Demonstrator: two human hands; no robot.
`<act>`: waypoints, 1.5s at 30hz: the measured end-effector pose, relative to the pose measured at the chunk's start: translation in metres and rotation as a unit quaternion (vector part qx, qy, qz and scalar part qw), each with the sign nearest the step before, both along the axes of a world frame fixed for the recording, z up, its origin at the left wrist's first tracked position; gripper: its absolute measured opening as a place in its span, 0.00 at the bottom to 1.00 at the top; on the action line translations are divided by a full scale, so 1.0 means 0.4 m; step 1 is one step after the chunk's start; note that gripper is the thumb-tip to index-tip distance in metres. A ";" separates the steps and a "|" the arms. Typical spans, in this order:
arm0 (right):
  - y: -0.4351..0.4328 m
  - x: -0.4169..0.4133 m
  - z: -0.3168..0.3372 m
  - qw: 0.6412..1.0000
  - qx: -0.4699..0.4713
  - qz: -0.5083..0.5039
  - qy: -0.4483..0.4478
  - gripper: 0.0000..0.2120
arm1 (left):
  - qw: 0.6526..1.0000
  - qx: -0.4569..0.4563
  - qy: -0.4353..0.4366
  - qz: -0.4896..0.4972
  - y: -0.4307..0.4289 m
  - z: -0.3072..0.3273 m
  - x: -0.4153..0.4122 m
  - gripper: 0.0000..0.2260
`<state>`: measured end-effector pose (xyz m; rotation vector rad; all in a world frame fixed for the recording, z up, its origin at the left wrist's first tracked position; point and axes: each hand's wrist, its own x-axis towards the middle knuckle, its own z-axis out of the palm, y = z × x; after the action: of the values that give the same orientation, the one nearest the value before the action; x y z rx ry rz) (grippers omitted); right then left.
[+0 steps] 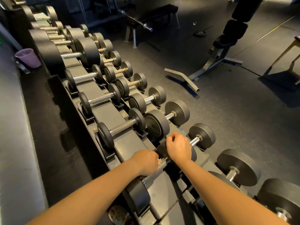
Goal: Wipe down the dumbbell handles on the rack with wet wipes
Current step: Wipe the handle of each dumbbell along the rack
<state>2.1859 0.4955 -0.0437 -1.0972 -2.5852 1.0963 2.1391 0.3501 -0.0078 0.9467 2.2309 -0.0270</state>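
Dumbbell handle point(154, 172) lies on the upper tier of the rack point(128, 144), nearest you — your left hand point(145, 161) grips it with a wet wipe point(159, 161) bunched under the fingers. Your right hand point(178, 147) is curled round the lower-tier handle point(195, 140) just beside. Purple bucket point(28, 57) stands by the wall, behind the rack; contents cannot be made out. Rubber floor point(227, 111) opens to your right — bench point(217, 51) well apart.

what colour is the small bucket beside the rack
Pale purple; the small plastic bucket shows in the head view.
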 end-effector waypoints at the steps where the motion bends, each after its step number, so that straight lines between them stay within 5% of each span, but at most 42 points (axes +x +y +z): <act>1: -0.001 -0.001 0.001 1.000 0.002 -0.001 -0.002 0.12 | 1.000 -0.008 0.014 -0.012 -0.003 0.008 0.009 0.10; 6: 0.001 -0.001 0.011 1.000 0.006 0.006 -0.009 0.11 | 0.991 -0.112 0.019 -0.069 -0.011 0.081 0.029 0.06; 9: 0.001 -0.002 0.015 1.000 0.009 0.012 -0.026 0.10 | 0.983 -0.155 -0.012 -0.093 -0.029 0.123 0.038 0.14; 13: -0.009 -0.008 0.050 0.986 0.106 0.099 -0.077 0.07 | 0.998 -0.023 -0.048 0.043 -0.091 0.140 0.025 0.14; 15: -0.033 -0.017 0.072 0.973 0.162 0.166 -0.021 0.07 | 0.990 0.059 -0.041 0.121 -0.126 0.153 -0.006 0.14; 18: -0.125 -0.027 0.130 0.970 -0.091 0.221 0.029 0.09 | 0.974 0.137 0.014 0.180 -0.177 0.175 -0.052 0.13; 21: -0.212 -0.042 0.171 0.912 -0.365 0.184 0.044 0.15 | 0.949 0.212 0.054 0.227 -0.218 0.182 -0.097 0.11; 28: -0.270 -0.161 0.186 0.817 -0.571 0.019 0.083 0.08 | 0.910 0.301 0.029 0.284 -0.249 0.159 -0.205 0.06; 30: -0.263 -0.206 0.182 0.828 -0.552 -0.004 0.095 0.07 | 0.912 0.296 -0.006 0.282 -0.264 0.155 -0.250 0.08; 32: -0.247 -0.254 0.173 0.888 -0.448 -0.016 0.105 0.06 | 0.920 0.272 0.019 0.280 -0.296 0.161 -0.302 0.14; 34: -0.235 -0.299 0.148 0.955 -0.280 0.000 0.099 0.06 | 0.938 0.206 0.105 0.256 -0.339 0.163 -0.352 0.27; 36: -0.252 -0.336 0.123 0.979 -0.154 0.081 0.104 0.06 | 0.962 0.112 0.094 0.231 -0.373 0.150 -0.382 0.46; 39: -0.300 -0.367 0.077 0.960 -0.031 0.270 0.065 0.06 | 0.968 0.068 -0.004 0.242 -0.383 0.117 -0.377 0.58; 43: -0.309 -0.358 0.059 0.894 -0.134 0.424 0.047 0.14 | 0.965 0.084 0.023 0.247 -0.387 0.084 -0.378 0.58; 45: -0.290 -0.365 0.046 0.883 -0.088 0.458 0.049 0.13 | 0.963 0.082 0.016 0.256 -0.387 0.081 -0.380 0.59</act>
<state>2.0398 0.3794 -0.0252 0.2811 -2.9804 1.4882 1.9870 0.1952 0.0248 0.4260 2.4729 0.3835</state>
